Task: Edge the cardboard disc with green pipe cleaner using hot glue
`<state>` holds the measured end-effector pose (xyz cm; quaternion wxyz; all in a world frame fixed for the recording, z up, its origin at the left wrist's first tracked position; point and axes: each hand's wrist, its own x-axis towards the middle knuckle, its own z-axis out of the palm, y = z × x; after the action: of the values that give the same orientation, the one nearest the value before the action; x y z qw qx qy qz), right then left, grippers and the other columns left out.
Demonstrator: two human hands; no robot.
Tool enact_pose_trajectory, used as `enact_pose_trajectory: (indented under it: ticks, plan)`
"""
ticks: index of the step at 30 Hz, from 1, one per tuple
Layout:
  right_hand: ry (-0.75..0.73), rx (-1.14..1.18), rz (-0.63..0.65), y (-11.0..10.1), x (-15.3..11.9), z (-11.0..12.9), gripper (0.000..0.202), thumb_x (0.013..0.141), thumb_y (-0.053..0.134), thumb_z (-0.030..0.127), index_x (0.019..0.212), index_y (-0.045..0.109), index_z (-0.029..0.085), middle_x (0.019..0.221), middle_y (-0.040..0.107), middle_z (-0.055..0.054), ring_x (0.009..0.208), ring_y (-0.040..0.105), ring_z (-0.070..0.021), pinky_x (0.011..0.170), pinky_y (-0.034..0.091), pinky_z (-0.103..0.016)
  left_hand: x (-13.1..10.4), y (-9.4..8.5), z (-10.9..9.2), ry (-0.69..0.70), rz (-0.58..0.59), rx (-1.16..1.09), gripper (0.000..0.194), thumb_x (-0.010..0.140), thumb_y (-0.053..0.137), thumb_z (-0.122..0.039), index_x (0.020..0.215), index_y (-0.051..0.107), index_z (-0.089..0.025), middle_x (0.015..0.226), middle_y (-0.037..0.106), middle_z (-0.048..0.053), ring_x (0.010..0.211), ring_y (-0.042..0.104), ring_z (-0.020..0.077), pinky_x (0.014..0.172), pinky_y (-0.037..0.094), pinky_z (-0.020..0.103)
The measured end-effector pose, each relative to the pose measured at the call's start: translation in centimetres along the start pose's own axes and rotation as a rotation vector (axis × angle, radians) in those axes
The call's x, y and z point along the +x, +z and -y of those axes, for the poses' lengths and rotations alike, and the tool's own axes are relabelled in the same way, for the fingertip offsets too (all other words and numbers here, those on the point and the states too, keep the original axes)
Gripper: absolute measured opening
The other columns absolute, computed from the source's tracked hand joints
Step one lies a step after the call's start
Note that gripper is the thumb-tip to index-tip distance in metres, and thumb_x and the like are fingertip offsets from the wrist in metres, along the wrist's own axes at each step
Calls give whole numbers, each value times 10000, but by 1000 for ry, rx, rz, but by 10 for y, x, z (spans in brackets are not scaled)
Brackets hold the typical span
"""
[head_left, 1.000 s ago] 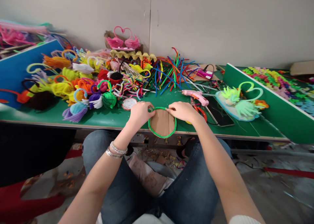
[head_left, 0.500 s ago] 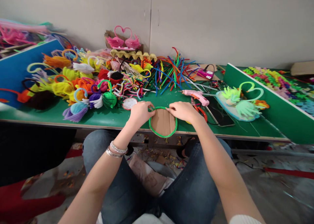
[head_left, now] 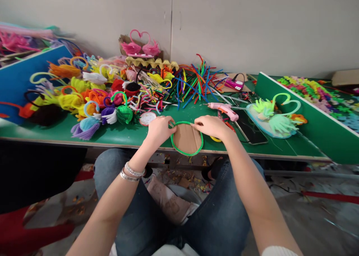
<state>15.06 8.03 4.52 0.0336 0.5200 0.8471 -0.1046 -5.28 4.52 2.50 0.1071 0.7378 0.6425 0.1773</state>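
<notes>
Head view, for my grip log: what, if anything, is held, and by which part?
A green-edged cardboard disc, pinched at its far rim by the left hand and right hand.

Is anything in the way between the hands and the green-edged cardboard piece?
Nothing visible is: the left hand and right hand both hold the cardboard piece at its far edge. The pink glue gun lies beyond the right hand, not between.

I saw soft light, pale glare on left end of table, dim floor; cardboard looked sharp, outer edges blurred, stretched.
</notes>
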Motion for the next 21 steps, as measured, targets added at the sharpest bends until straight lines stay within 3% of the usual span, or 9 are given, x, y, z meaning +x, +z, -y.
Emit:
enact_pose_trajectory:
  ticks: [16,21]
  plan:
    - [53,17,44,-4,3,10,255,818,411,309,602,492,200,714,627,-29,654,520,-147,537,223,-263,1,0,1,10,11,4,181,767,601,-316,905,677,-226,910,709,24,807,628,184,670,443,273]
    - [80,19,27,-1,4,5,329,842,406,397,590,481,200,685,617,-26,621,504,-143,532,225,-262,1,0,2,6,13,-7,182,768,603,-319,906,676,-225,901,711,19,796,630,180,664,444,273]
